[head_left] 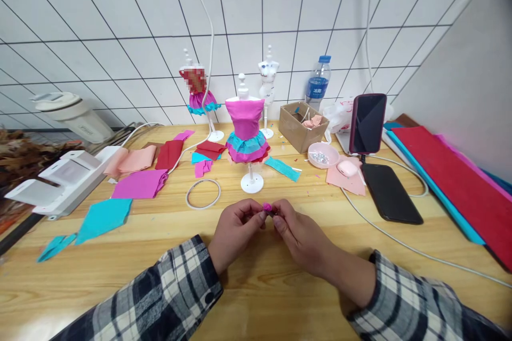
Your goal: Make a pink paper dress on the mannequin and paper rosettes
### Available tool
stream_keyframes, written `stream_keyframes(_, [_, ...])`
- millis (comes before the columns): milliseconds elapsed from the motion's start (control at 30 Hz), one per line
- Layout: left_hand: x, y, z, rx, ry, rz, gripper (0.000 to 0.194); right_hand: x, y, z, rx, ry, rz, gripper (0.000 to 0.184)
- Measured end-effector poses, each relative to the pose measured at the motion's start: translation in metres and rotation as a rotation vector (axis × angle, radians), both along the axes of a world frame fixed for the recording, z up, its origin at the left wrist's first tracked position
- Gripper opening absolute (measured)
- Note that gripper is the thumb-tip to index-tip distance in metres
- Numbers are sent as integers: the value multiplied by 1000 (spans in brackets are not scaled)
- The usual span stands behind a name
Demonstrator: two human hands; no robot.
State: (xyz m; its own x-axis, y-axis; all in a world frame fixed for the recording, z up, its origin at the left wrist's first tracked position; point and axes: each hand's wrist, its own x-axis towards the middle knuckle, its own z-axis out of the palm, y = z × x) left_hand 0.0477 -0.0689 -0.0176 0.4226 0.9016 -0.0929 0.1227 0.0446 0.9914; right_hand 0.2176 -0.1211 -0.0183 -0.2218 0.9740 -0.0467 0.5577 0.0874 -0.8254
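Close together over the middle of the table, both hands pinch at one tiny item. Between the fingertips shows a small magenta paper rosette (267,206), with a dark bit just below it that is too small to make out. My left hand (239,232) grips it from the left, thumb against forefinger. From the other side my right hand (306,240) closes thumb and forefinger at the dark bit. Just beyond them stands a white mini mannequin (252,182) in a magenta top (245,117) and a turquoise, magenta and red ruffled skirt (248,148).
Two more mini mannequins stand behind, one wearing a dress (202,101). Coloured paper pieces (140,184) and a white ring (203,194) lie left. To the right are a cardboard box (298,130), a pink bead dish (323,155), phones (392,194), a cable and paper sheets (452,176).
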Motion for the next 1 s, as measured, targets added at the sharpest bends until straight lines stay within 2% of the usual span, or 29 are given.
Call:
stream_keyframes(233, [0,-1,3,2,-14,-33,24,1,1,-1,52,191,10,21])
stream_keyframes(567, [-6,1,-1,93,1,13,22,1,1,4,-29,213,-14,15])
stream_keyframes(767, [-5,1,0,48,-30,8,19,0,0,2,-36,288,-31,13])
stream_keyframes(1000, [-5,3,0,-71,-119,-26,21,0,3,7,-183,517,-20,24])
